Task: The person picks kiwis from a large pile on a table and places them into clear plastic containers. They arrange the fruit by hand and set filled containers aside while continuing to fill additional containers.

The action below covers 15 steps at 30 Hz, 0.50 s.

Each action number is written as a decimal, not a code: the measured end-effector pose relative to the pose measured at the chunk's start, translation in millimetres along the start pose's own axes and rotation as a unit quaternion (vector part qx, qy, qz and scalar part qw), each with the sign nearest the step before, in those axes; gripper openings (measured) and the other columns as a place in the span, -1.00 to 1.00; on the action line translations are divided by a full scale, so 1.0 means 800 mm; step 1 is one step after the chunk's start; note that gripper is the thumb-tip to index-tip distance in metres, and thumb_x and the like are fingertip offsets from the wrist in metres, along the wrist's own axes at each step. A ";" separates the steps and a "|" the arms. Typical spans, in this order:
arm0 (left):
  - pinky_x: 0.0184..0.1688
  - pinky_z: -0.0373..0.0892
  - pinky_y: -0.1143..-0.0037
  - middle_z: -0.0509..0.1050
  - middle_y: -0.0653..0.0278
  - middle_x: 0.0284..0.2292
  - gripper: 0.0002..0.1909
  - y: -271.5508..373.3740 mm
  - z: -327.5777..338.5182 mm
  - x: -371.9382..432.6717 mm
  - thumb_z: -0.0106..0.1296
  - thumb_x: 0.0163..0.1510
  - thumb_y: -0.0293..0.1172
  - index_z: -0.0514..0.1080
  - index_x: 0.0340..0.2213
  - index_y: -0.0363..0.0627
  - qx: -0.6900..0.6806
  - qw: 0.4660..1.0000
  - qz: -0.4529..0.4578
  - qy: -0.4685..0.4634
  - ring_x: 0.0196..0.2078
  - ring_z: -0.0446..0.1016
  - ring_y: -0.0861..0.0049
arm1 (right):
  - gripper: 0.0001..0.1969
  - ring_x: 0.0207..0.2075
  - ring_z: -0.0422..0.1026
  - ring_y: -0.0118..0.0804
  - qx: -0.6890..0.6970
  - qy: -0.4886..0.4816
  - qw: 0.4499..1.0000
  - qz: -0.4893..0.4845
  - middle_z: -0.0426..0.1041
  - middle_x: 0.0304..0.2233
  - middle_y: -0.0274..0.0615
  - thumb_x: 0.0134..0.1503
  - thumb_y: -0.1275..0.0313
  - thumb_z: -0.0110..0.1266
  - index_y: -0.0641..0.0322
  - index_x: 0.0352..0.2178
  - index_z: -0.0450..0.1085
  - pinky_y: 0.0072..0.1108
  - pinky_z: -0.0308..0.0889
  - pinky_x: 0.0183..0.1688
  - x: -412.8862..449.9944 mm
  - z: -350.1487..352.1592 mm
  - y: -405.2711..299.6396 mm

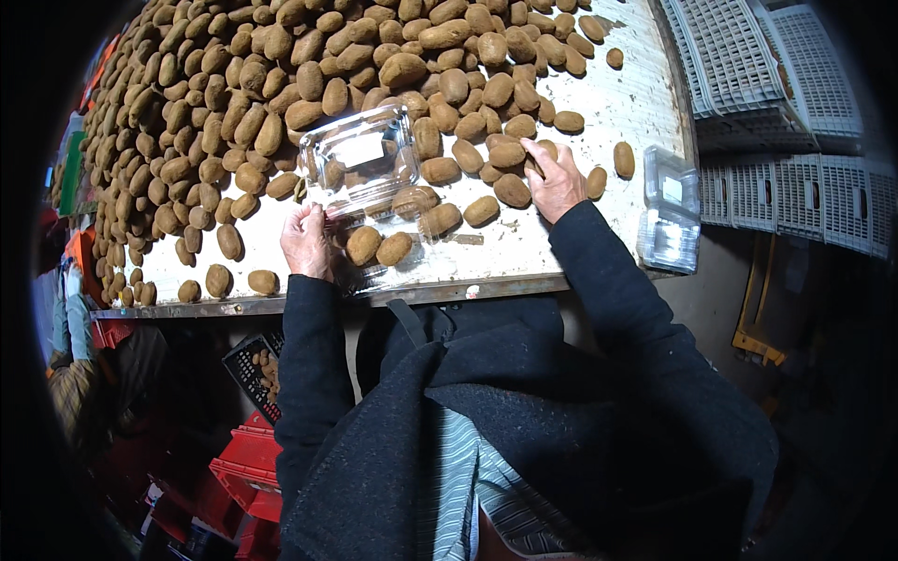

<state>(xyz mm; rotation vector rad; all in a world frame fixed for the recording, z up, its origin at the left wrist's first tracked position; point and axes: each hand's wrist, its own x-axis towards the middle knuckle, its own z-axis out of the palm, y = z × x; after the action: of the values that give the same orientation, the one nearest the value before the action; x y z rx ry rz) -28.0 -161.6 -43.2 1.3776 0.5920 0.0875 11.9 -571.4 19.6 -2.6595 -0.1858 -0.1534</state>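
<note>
My left hand (307,238) pinches the left side of an open clear plastic clamshell box (361,158) close to the table's front edge. Its hinged lid stands raised, bearing a white label (356,150). Two brown kiwifruit (379,247) rest in the near part of the box; glare blurs how many more lie inside. To the right, my right hand (559,181) reaches into loose fruit, its thumb and fingers around a kiwifruit (544,153) that they partly hide. Another kiwifruit (512,191) lies just left of the thumb.
A large heap of kiwifruit (210,105) covers the white tabletop's far left. Stacked empty clamshells (670,210) stand at its right edge. Beyond are grey plastic crates (793,189). Below left sit red crates (249,463) and a black crate (256,375). Another person's sleeve (76,319) shows far left.
</note>
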 end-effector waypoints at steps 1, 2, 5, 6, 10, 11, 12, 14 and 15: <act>-0.30 0.41 0.65 0.53 0.28 -0.37 -0.81 0.000 -0.001 0.000 0.12 0.20 -0.42 0.45 -0.24 -0.31 -0.001 1.000 0.002 -0.004 -0.38 0.47 0.69 | -0.48 -0.15 0.49 0.01 -0.011 -0.007 1.000 -0.009 0.36 -0.09 0.04 0.08 0.51 0.19 -0.10 0.10 0.38 -0.35 0.46 -0.12 0.002 -0.001 -0.004; -0.30 0.41 0.64 0.53 0.28 -0.37 -0.81 0.000 -0.001 0.000 0.12 0.20 -0.41 0.45 -0.24 -0.31 -0.001 1.000 0.000 -0.003 -0.38 0.48 0.68 | -0.49 -0.16 0.49 0.06 -0.029 -0.017 0.999 -0.030 0.35 -0.10 0.07 0.09 0.51 0.17 -0.10 0.10 0.38 -0.31 0.47 -0.14 0.005 -0.003 -0.008; -0.28 0.42 0.64 0.54 0.26 -0.37 -0.79 0.004 0.002 -0.001 0.13 0.20 -0.40 0.45 -0.23 -0.32 0.004 1.000 -0.010 -0.002 -0.37 0.49 0.66 | -0.50 -0.19 0.49 0.16 -0.077 -0.064 0.994 -0.039 0.34 -0.13 0.15 0.11 0.52 0.12 -0.09 0.11 0.36 -0.19 0.46 -0.19 0.018 -0.001 -0.019; -0.28 0.42 0.63 0.54 0.25 -0.36 -0.78 0.007 0.005 -0.002 0.12 0.20 -0.40 0.45 -0.21 -0.33 0.008 1.000 -0.014 -0.003 -0.37 0.49 0.65 | -0.50 -0.19 0.49 0.18 -0.090 -0.078 0.992 -0.029 0.34 -0.13 0.17 0.11 0.53 0.11 -0.08 0.11 0.35 -0.18 0.46 -0.19 0.024 0.003 -0.022; -0.25 0.43 0.61 0.56 0.19 -0.32 -0.64 0.020 0.014 -0.005 0.14 0.19 -0.36 0.44 -0.09 -0.44 0.065 0.997 -0.031 -0.019 -0.33 0.52 0.60 | -0.57 -0.18 0.48 0.16 -0.095 -0.076 0.992 0.020 0.36 -0.16 0.09 0.10 0.45 0.17 -0.08 0.03 0.36 -0.19 0.44 -0.16 0.042 0.014 -0.024; -0.24 0.41 0.58 0.57 0.22 -0.40 -0.72 0.021 0.017 -0.009 0.09 0.23 -0.34 0.47 -0.16 -0.36 0.049 0.998 -0.011 -0.049 -0.37 0.51 0.59 | -0.62 -0.19 0.48 0.17 -0.088 -0.080 0.992 0.043 0.37 -0.17 0.08 0.11 0.43 0.16 -0.07 -0.01 0.37 -0.19 0.44 -0.16 0.043 0.015 -0.024; -0.25 0.41 0.61 0.57 0.23 -0.37 -0.70 0.023 0.020 -0.010 0.12 0.21 -0.37 0.48 -0.15 -0.41 0.053 0.997 -0.017 -0.046 -0.35 0.51 0.61 | -0.69 -0.20 0.48 0.16 -0.088 -0.074 0.992 0.055 0.38 -0.17 0.04 0.13 0.40 0.15 -0.05 -0.06 0.39 -0.20 0.43 -0.17 0.042 0.016 -0.024; -0.26 0.41 0.64 0.57 0.25 -0.33 -0.70 0.026 0.025 -0.014 0.15 0.18 -0.42 0.49 -0.14 -0.45 0.037 0.998 -0.024 -0.042 -0.33 0.50 0.65 | -0.75 -0.22 0.49 0.10 -0.046 -0.057 0.996 0.054 0.40 -0.23 0.00 0.14 0.38 0.17 -0.02 -0.12 0.43 -0.24 0.42 -0.18 0.038 0.014 -0.023; -0.26 0.41 0.65 0.56 0.26 -0.33 -0.71 0.027 0.028 -0.014 0.16 0.16 -0.45 0.50 -0.15 -0.43 0.019 0.999 -0.029 -0.040 -0.32 0.50 0.66 | -0.77 -0.22 0.49 0.07 -0.040 -0.049 0.996 0.065 0.41 -0.25 -0.01 0.14 0.37 0.17 0.00 -0.14 0.45 -0.26 0.42 -0.18 0.036 0.012 -0.024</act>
<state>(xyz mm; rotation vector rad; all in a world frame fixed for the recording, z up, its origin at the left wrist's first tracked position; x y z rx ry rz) -21.9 -181.4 -17.6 1.3934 0.5692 -0.0253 37.9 -547.0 23.9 -2.7501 -0.0378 0.0131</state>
